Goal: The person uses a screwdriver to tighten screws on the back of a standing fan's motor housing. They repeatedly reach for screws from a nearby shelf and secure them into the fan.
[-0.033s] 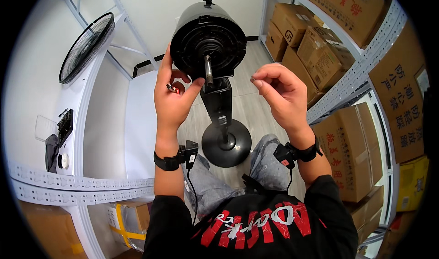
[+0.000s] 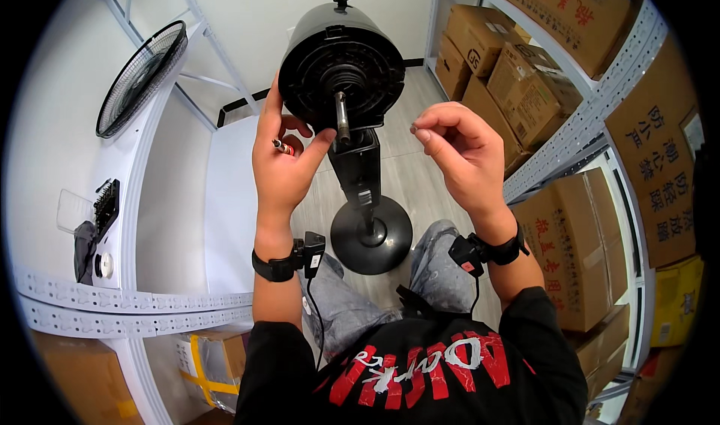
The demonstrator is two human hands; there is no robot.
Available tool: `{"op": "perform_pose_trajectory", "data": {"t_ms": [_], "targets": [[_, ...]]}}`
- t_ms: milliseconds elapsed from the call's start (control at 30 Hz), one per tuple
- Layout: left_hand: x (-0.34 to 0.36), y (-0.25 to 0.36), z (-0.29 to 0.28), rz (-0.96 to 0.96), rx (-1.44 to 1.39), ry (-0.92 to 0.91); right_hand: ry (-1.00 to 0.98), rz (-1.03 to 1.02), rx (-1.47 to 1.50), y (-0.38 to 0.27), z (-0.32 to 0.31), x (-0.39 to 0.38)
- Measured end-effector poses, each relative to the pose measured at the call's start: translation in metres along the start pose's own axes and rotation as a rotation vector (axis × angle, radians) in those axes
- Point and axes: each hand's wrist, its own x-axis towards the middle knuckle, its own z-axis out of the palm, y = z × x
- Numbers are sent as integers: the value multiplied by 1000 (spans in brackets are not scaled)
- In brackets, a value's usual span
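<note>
A black fan motor housing sits on a stand with a round black base. Its bare metal shaft points toward me. My left hand rests against the housing's lower left side, thumb near the shaft's tip. Tucked in the curled fingers of that hand is a small red-and-silver rod-shaped tool. To the right of the shaft, apart from it, my right hand pinches a tiny grey piece between thumb and forefinger; its exact kind is too small to tell.
On the white shelf at left lie a round black fan grille, a black bit case and a white round part. Cardboard boxes fill the metal rack at right. A taped box stands low at left.
</note>
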Motion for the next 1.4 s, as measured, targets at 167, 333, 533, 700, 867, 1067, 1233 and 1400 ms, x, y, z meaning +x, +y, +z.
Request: {"op": "perform_pose_trajectory", "data": {"t_ms": [167,333,533,700,867,1067,1233,1400], "targets": [[4,-3,0,34,-40,-1,46,-33,38,-2,11,12],[4,-1,2,85,13,6,112,-203,-89,-5,20,30],[2,3,2,85,53,4,188,-270,-196,3,25,46],[0,2,2,85,36,-1,226,-261,-224,6,29,47],[0,1,-1,77,55,-5,231,-272,-154,10,32,50],[2,3,-3,99,73,-14,138,-246,20,15,30,46],[1,7,-6,77,160,-9,102,-293,-14,17,26,45],[4,6,-9,115,259,1,90,-260,9,21,25,42]]}}
